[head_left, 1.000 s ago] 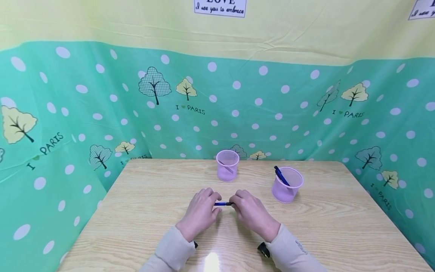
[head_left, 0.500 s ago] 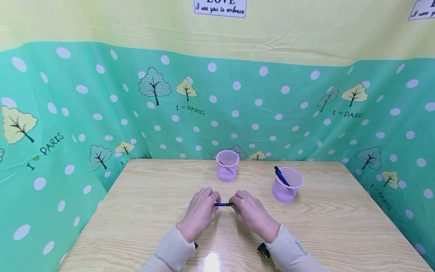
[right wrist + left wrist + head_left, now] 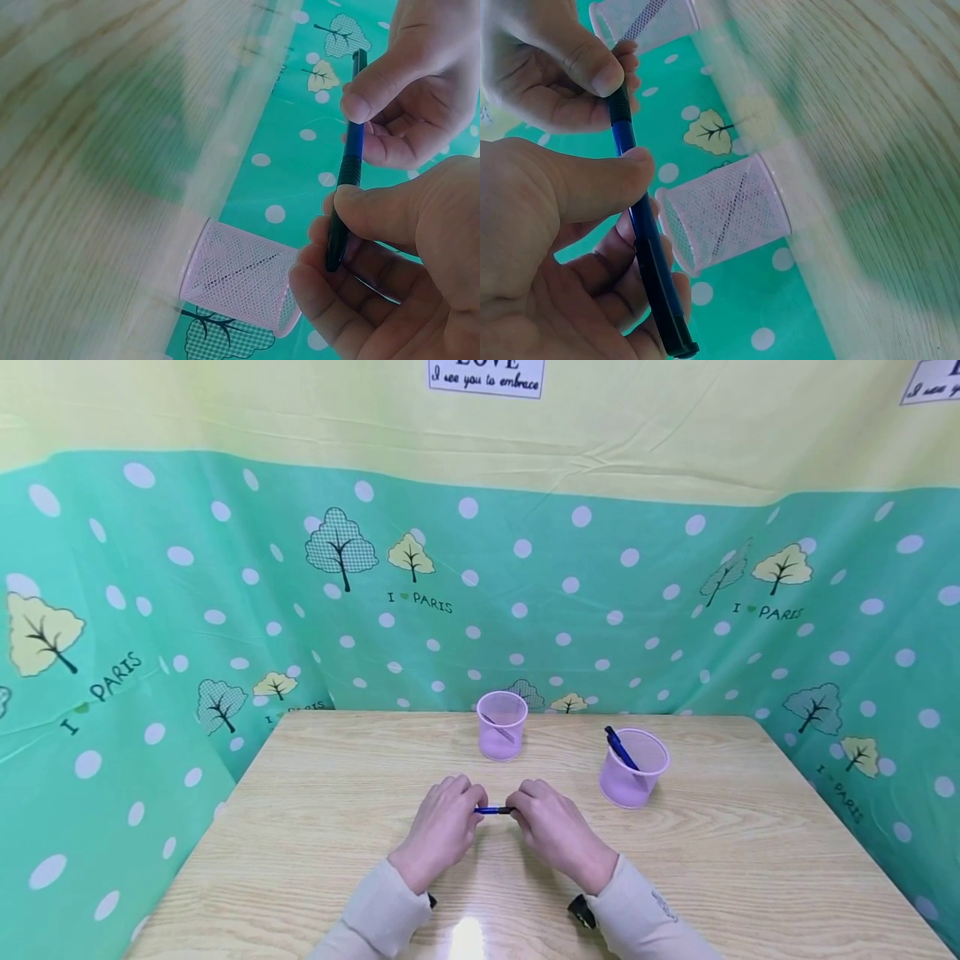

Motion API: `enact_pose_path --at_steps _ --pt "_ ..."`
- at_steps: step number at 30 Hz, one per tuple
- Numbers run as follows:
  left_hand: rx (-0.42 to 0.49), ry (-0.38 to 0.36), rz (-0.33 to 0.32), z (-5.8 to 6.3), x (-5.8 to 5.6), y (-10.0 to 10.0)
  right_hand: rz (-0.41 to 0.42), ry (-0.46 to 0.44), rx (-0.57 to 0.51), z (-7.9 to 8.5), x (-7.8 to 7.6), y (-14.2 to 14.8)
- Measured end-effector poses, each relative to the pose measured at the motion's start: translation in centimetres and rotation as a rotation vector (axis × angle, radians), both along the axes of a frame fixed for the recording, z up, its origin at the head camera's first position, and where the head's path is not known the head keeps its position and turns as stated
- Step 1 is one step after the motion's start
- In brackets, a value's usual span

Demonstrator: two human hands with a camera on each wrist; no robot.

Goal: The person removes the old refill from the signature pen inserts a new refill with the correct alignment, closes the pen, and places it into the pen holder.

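1. Green cloth (image 3: pixel 442 647) printed with dots and trees hangs behind a wood-grained table (image 3: pixel 315 827).
2. Left hand (image 3: pixel 441 828) pinches the blue barrel of a pen (image 3: pixel 491 811); right hand (image 3: pixel 553 828) pinches its black, ribbed front end. Both are clamped on it, and it lies crosswise between them, nearer the person than the cups.
3. Barrel and grip look joined; handling seems midway, with release left to do.
4. Another pen (image 3: pixel 621 748) leans in the right-hand cup (image 3: pixel 622 789), apparently done with.
5. Far cup (image 3: pixel 495 745): round, mesh-walled, lilac; its dark diagonal line may be contents or seam, I cannot tell.
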State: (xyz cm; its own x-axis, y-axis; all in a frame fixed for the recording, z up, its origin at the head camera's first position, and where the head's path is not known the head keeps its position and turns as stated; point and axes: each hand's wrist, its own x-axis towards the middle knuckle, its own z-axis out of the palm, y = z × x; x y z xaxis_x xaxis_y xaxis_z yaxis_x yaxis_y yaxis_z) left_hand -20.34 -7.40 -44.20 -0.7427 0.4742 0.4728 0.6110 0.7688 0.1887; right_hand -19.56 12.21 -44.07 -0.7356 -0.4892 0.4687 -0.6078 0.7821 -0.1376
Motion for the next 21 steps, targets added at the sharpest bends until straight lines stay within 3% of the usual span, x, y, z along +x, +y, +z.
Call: enact_pose_path --at_steps 21 --pt "-0.03 -0.041 0.006 -0.12 0.1 0.11 -0.012 -0.011 0.012 0.13 -0.01 0.2"
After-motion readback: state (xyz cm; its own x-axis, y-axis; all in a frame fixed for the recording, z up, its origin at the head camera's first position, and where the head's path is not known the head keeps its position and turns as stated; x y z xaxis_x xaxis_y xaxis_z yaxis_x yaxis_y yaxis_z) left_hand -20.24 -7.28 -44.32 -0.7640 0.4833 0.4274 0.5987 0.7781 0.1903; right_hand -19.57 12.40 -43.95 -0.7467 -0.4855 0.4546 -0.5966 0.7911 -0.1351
